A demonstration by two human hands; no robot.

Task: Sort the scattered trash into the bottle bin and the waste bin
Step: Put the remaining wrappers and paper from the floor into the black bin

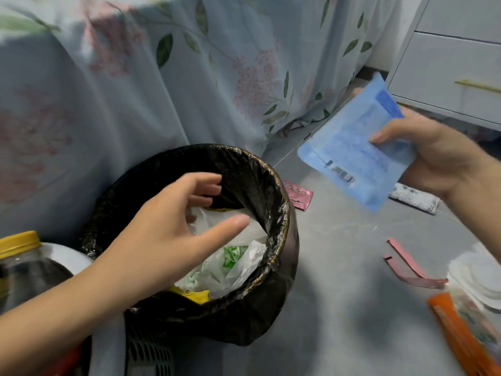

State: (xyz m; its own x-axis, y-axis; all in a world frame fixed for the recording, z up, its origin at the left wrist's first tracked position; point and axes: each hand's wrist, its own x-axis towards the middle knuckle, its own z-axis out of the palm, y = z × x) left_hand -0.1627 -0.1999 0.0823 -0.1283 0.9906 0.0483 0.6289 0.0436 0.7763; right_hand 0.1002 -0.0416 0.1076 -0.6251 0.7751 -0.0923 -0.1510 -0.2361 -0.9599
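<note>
At the far left a jar [19, 256] with a yellow lid sits low against the floral cloth [108, 90], dark inside; it looks like it stands in a white bin, perhaps the bottle bin, though too little shows to be sure. Just beside it is the waste bin [282, 213], lined with a black bag and already holding white and green plastic bags [233, 256] and a scrap of yellow.

The left hand [162, 232] hangs over the bin's mouth, fingers spread and loosely curled, holding nothing. I'd guess it has just let something go or is steadying the liner, but I can't say which.

To the right, above the floor and clear of the rim, the right hand [433, 156] grips a blue packet [352, 153], thumb pressed on its face and fingers behind it. This looks like the step in hand: a flat wrapper headed for the waste bin. The next move calls for swinging it leftward over the opening and releasing it. The left hand is in the way there, so it should draw back first.

Still on the grey floor: a pink sachet [298, 195] touching the bin's right side, a white printed sachet [414, 198] partly under the right wrist, a torn pink strip [406, 267] nearer me, and at the right edge an orange wrapper [461, 340] with something white and crumpled [477, 275] by it, too blurred to name. Plenty remains to sort.
</note>
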